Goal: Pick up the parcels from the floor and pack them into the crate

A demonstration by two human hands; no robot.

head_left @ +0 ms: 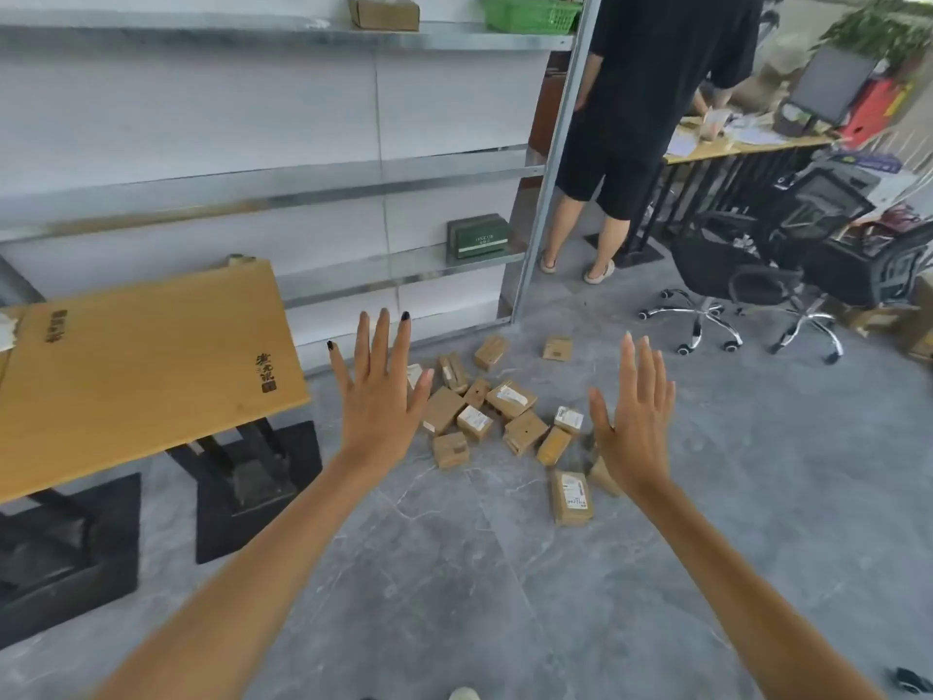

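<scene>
Several small brown cardboard parcels [510, 399] lie scattered in a heap on the grey floor ahead of me, some with white labels. One longer parcel [571, 498] lies nearest, apart from the heap. My left hand [376, 396] is raised in front of the heap's left side, fingers straight and spread, holding nothing. My right hand [637, 424] is raised at the heap's right side, fingers straight, empty, and hides part of a parcel behind it. A green crate [527, 13] stands on the top shelf at the back.
A wooden table [136, 366] on black feet stands at my left. Metal shelving [303, 184] runs along the wall, bearing a dark green box [477, 237] and a cardboard box [383, 13]. A person in black [641, 118] stands at a desk; office chairs [747, 275] at right.
</scene>
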